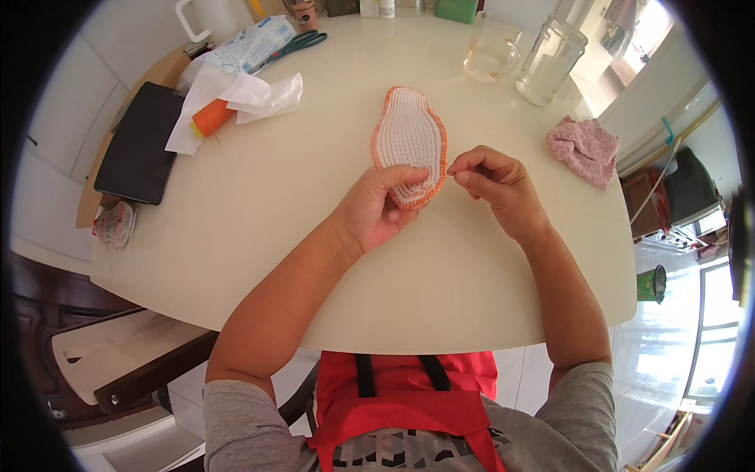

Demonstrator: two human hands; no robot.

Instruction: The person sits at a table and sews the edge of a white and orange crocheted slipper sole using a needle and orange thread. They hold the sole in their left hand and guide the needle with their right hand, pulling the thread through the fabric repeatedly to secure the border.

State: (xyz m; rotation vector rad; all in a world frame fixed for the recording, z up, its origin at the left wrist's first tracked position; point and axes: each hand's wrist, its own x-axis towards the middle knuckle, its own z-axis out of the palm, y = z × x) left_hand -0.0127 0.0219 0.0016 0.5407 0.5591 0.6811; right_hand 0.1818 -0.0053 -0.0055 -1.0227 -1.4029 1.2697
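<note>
A white stitched insole point(411, 133) with an orange overcast edge is held upright above the table. My left hand point(383, 206) grips its lower end, the thumb lying across the stitched face. Close to the insole's right edge is my right hand point(486, 183), its thumb and index finger pinched together on something small and dark, too small to make out; a needle cannot be told for certain. A spool of orange thread point(212, 117) lies on its side at the left, partly on white paper point(265, 97).
On the cream table point(460, 295), a black tablet-like slab point(141, 141), a plastic pack point(250, 44) and scissors point(301, 42) are at the left. A glass mug point(491, 50), a glass jar point(548, 62) and a pink cloth point(584, 150) stand or lie at the right.
</note>
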